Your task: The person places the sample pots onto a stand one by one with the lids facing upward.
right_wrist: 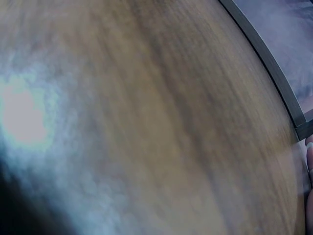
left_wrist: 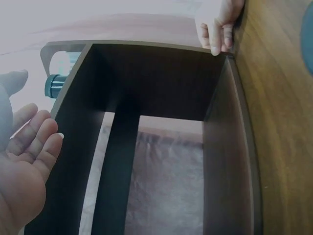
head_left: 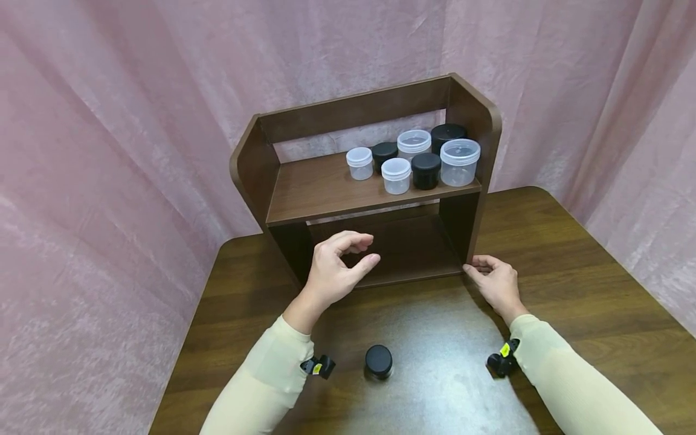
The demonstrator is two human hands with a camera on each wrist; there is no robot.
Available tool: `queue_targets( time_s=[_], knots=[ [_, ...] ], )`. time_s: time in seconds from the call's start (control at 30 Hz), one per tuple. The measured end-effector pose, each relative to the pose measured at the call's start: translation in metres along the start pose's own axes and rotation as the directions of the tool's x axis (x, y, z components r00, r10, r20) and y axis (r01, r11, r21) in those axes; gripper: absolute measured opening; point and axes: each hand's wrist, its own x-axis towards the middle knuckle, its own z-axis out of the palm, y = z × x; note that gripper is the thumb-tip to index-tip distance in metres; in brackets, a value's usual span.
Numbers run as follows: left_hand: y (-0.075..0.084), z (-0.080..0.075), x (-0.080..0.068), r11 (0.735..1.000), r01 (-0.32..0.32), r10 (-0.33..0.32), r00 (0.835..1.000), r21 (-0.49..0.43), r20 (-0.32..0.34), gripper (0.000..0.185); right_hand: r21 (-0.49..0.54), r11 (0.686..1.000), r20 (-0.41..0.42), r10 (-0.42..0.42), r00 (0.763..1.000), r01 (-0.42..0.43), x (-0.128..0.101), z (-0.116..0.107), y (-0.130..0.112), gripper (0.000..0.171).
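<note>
A brown two-tier wooden shelf stands on the table. My left hand hovers before its lower compartment, thumb and fingers curved apart around nothing. In the left wrist view the left hand's palm is bare. My right hand holds the shelf's lower right front corner, thumb at the front edge and fingers along the outer side. Only those fingertips show in the right wrist view. A small jar with a black lid stands on the table between the forearms.
On the upper tier's right half sit several jars, among them a large clear jar, a small clear jar and a black jar. The wooden table extends around the shelf. Pink curtains hang behind it.
</note>
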Motion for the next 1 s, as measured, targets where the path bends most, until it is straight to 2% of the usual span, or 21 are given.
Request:
queue_targets(
  time_s=[0.17,0.57,1.0],
  knots=[
    [-0.002,0.004,-0.014,1.0,0.005,-0.005,1.0,-0.001,0.018,0.028,0.005,1.0,0.002,0.001,1.0,-0.001,-0.001,-0.002,-0.002,0.036],
    [-0.018,0.012,-0.047,0.998,0.066,-0.066,0.997,0.009,0.032,0.03,0.012,1.0,0.01,0.013,1.0,-0.013,0.0,-0.002,0.0,0.038],
    [-0.029,0.026,-0.088,0.986,0.16,-0.163,0.982,0.038,0.093,0.027,0.008,1.0,0.008,0.01,1.0,-0.01,0.0,-0.001,0.0,0.037]
  ],
)
